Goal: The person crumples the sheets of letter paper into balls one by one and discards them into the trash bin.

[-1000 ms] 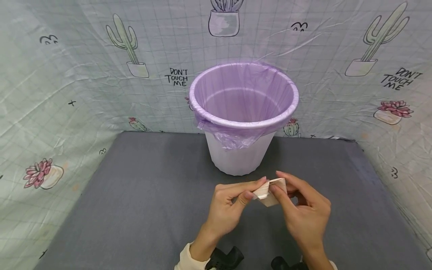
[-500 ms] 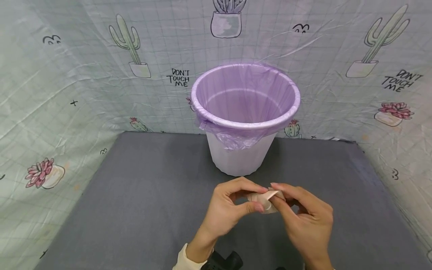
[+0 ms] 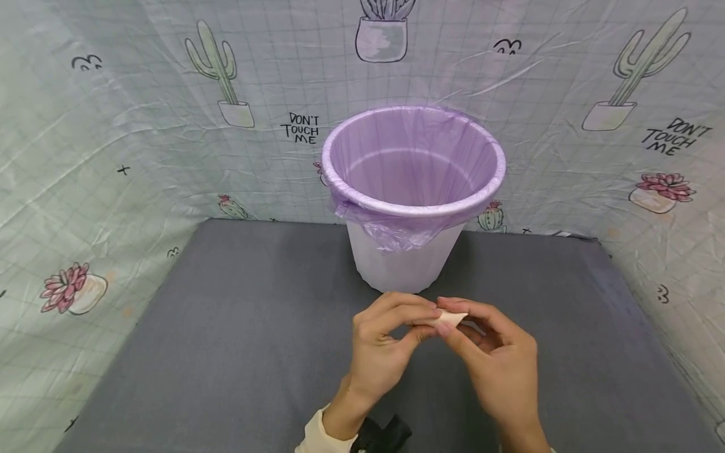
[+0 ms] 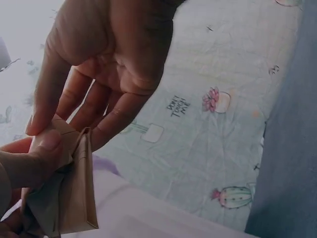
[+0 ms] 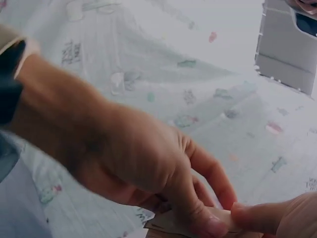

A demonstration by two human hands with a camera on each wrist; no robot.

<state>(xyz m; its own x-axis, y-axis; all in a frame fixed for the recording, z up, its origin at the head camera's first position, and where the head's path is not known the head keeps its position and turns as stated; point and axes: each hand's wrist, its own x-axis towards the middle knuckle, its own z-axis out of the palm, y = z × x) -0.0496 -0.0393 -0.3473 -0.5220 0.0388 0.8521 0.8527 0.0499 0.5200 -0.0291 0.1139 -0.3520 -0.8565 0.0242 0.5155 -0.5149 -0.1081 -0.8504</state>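
A small piece of folded beige paper (image 3: 455,319) is held in the air between both hands in front of the bin. My left hand (image 3: 381,352) pinches its left side between thumb and fingers. From the other side, my right hand (image 3: 501,362) grips it with the thumb on the near face. Layered folds and a straight lower edge of the paper (image 4: 81,193) show in the left wrist view. Only a strip of the paper (image 5: 171,225) appears at the bottom of the right wrist view; the fingers cover much of it.
A white bin (image 3: 396,264) lined with a purple plastic bag (image 3: 404,236) stands at the back of the dark grey table surface (image 3: 255,333). Cloth printed with cacti (image 3: 272,75) surrounds the table at the back and sides. A black device (image 3: 382,435) is at the left wrist.
Both hands have turned and pressed the paper, which now looks flatter and smaller between the fingers. The right hand has shifted slightly left. The bin stays where it was.
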